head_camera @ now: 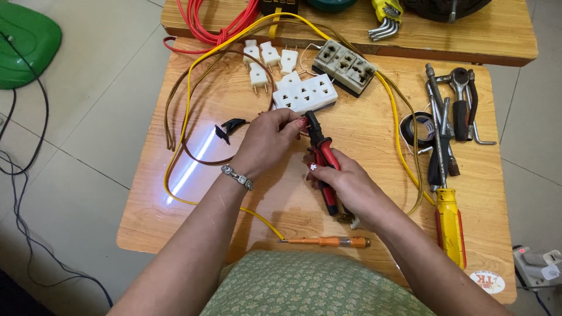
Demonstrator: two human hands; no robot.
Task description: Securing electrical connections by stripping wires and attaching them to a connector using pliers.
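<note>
My right hand [345, 182] grips red-handled pliers [322, 153], whose black jaws point up toward my left hand. My left hand [266, 140] pinches the end of a brown wire [193, 155] right at the plier jaws. The brown wire loops left across the wooden table [193, 219] beside a yellow wire [175, 152]. A white multi-socket block [305, 93] lies just beyond my left hand, with several white plugs [263, 61] behind it.
A grey socket block [345, 67] sits at the back. Wrenches and screwdrivers [448, 129], black tape [418, 130] and a yellow-handled screwdriver [449, 225] lie right. An orange tester screwdriver [328, 241] lies near the front edge. Red cable [216, 23] is coiled behind.
</note>
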